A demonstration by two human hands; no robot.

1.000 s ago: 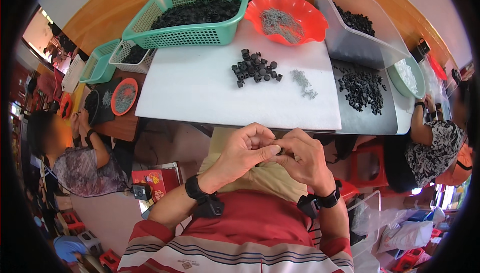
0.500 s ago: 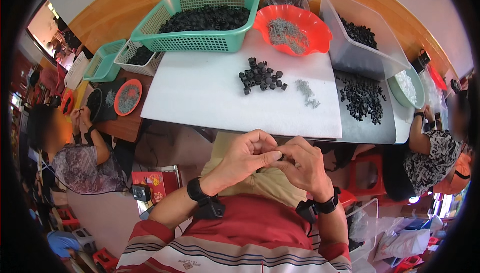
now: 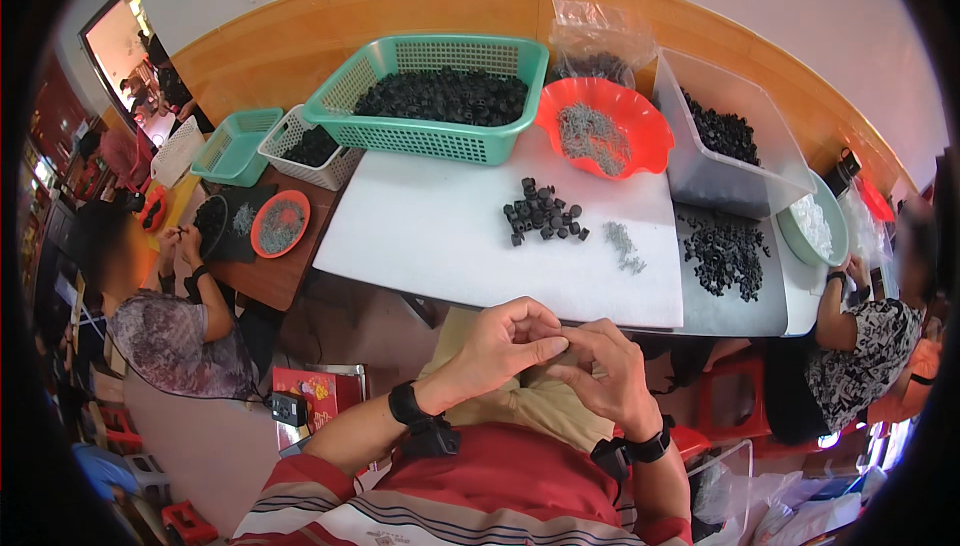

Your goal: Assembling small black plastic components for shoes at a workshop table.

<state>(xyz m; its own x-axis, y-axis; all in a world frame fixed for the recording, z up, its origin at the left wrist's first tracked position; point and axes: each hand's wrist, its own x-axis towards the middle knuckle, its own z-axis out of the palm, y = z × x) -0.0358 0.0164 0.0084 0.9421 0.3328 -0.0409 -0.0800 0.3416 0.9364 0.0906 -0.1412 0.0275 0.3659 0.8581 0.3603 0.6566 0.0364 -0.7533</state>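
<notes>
My left hand (image 3: pixel 503 348) and my right hand (image 3: pixel 615 378) meet above my lap, just in front of the table's near edge. Thumbs and fingertips of both are pinched together at one spot; whatever sits between them is too hidden to make out. Beyond the hands lies a white foam sheet (image 3: pixel 420 236). On it rest a small heap of black plastic caps (image 3: pixel 543 212) and, to the right, a scatter of small grey screws (image 3: pixel 624 248). Many smaller black plastic pieces (image 3: pixel 722 256) spread over a dark mat farther right.
Along the back stand a green basket (image 3: pixel 420 136) of black parts, a red scalloped bowl (image 3: pixel 655 151) of grey screws and a clear plastic bin (image 3: pixel 720 186). A pale green bowl (image 3: pixel 836 246) is at the right. Co-workers sit on both sides; a red stool (image 3: pixel 735 391) stands below.
The view has tilted up, so the table and hands appear lower. My right fingers have loosened and spread a little; the dark piece seen between the fingertips before no longer shows.
</notes>
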